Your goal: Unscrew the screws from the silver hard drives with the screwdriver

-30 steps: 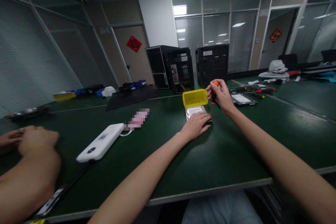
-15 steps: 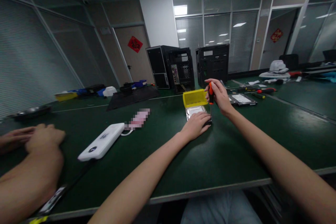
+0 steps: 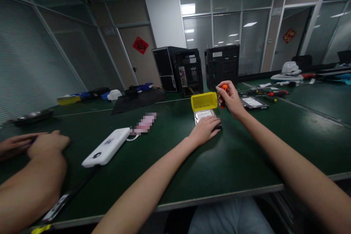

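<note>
My right hand (image 3: 229, 97) is closed round the orange and black handle of a screwdriver (image 3: 224, 88), whose shaft points down at the right end of a hard drive. My left hand (image 3: 205, 129) lies over the near part of that silver hard drive (image 3: 204, 114), fingers pressed together on it; its underside is hidden. Directly behind the drive stands a yellow open case lid (image 3: 204, 101). The screwdriver tip meets the drive's edge near my left fingertips, but the exact contact is too small to tell.
A white power bank (image 3: 106, 148) with a cable lies left of my left arm. Another person's hands (image 3: 48, 144) rest at far left. Computer cases (image 3: 222, 66) stand behind. Another hard drive (image 3: 253, 103) and screwdrivers (image 3: 279, 94) lie to the right.
The screwdriver handle has tilted and shifted slightly right, and my right hand's fingers have changed position around it. My left hand stays on the hard drive.
</note>
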### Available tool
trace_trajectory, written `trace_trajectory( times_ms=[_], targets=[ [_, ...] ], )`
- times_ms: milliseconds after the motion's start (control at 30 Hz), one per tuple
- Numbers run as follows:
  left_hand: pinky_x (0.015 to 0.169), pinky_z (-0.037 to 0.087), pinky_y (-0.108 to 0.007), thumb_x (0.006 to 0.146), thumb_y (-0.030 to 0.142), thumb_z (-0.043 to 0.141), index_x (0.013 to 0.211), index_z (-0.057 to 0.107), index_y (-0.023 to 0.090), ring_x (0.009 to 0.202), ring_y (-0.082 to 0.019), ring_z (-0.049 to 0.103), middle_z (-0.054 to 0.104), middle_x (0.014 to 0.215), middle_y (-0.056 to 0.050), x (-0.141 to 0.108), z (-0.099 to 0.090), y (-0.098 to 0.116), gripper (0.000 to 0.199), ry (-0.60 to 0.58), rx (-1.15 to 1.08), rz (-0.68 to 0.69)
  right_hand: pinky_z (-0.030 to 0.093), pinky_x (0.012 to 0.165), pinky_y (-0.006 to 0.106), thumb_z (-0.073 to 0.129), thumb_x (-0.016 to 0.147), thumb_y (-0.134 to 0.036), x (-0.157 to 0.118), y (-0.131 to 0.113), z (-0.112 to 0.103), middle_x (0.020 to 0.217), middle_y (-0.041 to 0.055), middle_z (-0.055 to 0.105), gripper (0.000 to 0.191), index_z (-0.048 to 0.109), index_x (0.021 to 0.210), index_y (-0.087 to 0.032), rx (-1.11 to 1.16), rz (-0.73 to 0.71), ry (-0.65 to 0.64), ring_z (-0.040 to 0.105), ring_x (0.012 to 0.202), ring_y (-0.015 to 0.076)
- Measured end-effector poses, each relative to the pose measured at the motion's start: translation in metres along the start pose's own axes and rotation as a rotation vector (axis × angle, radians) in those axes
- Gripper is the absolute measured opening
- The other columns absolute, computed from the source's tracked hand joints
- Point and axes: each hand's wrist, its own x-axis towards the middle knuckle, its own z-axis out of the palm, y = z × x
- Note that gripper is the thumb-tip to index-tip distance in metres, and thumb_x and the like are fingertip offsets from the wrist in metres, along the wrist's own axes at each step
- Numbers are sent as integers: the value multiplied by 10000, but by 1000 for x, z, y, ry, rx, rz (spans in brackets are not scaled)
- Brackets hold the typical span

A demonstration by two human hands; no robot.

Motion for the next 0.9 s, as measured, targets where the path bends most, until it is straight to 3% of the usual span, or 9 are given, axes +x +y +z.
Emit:
trace_trajectory(
  times_ms=[267,600,900],
  targets=[
    [970,364,-369,873,281,491,1182,497,169,1153,-220,456,535,1220,-79,0,0,1,328,-2,0,-5,382,416,200,358,863,-487,1,-1,0,670,-29,450,335,499,1030,-233,118,43,-37,414,476,60],
    [972,366,-376,872,285,490,1175,498,165,1147,-226,458,542,1205,-85,1,-3,2,326,2,14,1,426,429,175,533,777,-443,3,3,0,722,-45,519,271,418,872,-217,88,57,10,497,491,45],
    [968,367,-376,874,283,485,1172,496,161,1146,-228,457,535,1214,-90,1,0,2,322,1,27,0,296,339,162,419,848,-455,-3,1,4,641,-58,427,267,452,1004,-242,89,16,37,421,412,33]
  ],
)
